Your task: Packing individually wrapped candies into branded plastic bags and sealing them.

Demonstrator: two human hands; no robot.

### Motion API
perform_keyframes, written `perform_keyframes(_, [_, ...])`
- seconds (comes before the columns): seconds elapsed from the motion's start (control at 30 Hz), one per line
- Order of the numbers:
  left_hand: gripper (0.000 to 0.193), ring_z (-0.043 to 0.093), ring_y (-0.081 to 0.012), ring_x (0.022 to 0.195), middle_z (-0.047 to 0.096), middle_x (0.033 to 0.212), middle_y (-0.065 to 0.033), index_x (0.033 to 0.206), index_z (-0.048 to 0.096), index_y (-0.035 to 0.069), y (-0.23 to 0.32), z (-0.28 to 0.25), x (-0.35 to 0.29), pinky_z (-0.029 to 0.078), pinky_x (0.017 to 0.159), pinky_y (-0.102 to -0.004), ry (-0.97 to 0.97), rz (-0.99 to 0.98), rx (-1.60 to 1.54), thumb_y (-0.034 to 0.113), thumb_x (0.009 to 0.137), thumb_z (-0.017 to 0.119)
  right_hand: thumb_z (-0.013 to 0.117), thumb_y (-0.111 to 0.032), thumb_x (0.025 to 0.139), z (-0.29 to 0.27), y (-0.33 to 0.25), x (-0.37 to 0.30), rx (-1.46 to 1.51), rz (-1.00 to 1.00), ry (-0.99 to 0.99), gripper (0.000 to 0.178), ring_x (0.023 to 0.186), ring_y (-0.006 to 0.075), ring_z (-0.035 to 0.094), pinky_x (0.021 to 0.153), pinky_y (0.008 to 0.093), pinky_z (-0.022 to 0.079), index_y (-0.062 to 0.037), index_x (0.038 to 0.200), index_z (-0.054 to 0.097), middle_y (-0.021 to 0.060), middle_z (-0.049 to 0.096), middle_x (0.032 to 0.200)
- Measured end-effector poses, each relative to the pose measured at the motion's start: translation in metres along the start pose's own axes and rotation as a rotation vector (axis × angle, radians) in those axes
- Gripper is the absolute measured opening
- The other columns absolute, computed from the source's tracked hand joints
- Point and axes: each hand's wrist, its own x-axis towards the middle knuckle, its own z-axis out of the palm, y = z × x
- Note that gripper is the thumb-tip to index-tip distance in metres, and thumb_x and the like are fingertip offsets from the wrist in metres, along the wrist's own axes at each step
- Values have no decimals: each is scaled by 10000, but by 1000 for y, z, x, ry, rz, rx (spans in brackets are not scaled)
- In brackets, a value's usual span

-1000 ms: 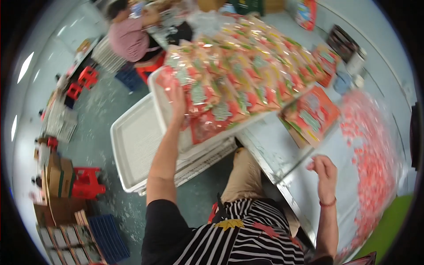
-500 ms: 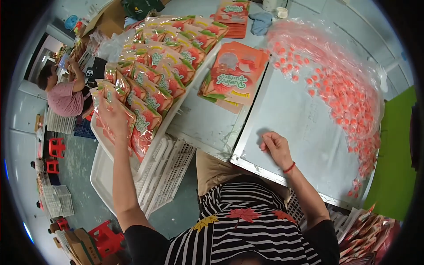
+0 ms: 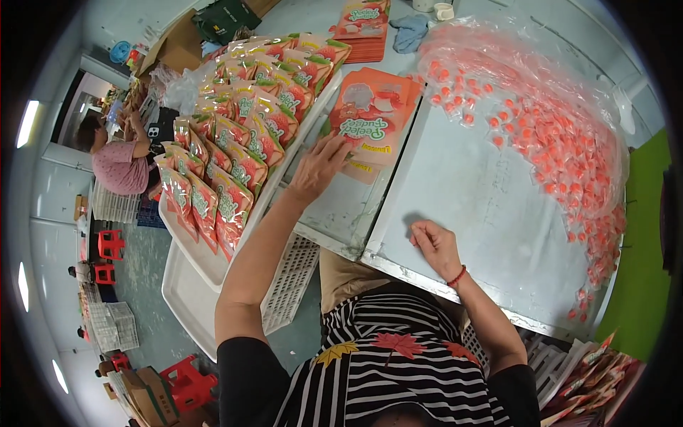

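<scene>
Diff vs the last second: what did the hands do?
The left hand left the filled pouches on the white tray and swung right onto the stack of orange pouches, fingers spread on its lower edge. The right hand stayed resting on the metal table, holding nothing. The bag of pink sweets is unmoved.

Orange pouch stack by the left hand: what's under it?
The orange pouch stack lies on the metal table, left hand touching its near edge. How many pouches lie below the top one is hidden.

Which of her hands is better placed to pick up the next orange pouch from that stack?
Probably the left hand: its fingertips already touch the orange pouch stack. The right hand rests on the metal table, away from it.
</scene>
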Motion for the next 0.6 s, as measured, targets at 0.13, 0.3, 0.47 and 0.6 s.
perform_keyframes(0.13, [418,552,-298,1075,555,1146,-87,1162,574,42,0,5,4,496,852,-388,-14,24,103,51,750,640,547,-123,951,0,0,-2,-19,-19,-6,158,653,52,532,602,195,446,17,944,619,0,601,705])
perform_keyframes(0.3, [309,591,-298,902,592,1011,-86,1082,613,81,0,3,8,501,752,-380,-173,-88,-23,93,776,649,550,-120,948,1,-1,-2,-39,-46,23,155,645,56,538,597,199,450,17,941,622,7,601,692])
perform_keyframes(0.47, [101,604,-285,699,599,783,-108,801,591,42,-5,4,23,475,580,-399,-43,-61,-222,105,767,662,581,-155,918,3,2,1,-85,-85,48,159,647,130,652,602,251,505,-13,956,643,82,662,710])
perform_keyframes(0.6, [181,601,-297,594,590,633,-145,733,635,19,13,-1,46,460,579,-382,-306,-345,-542,183,750,710,582,-159,916,1,7,0,-92,-47,66,161,654,134,656,601,252,503,-16,957,643,87,666,716])
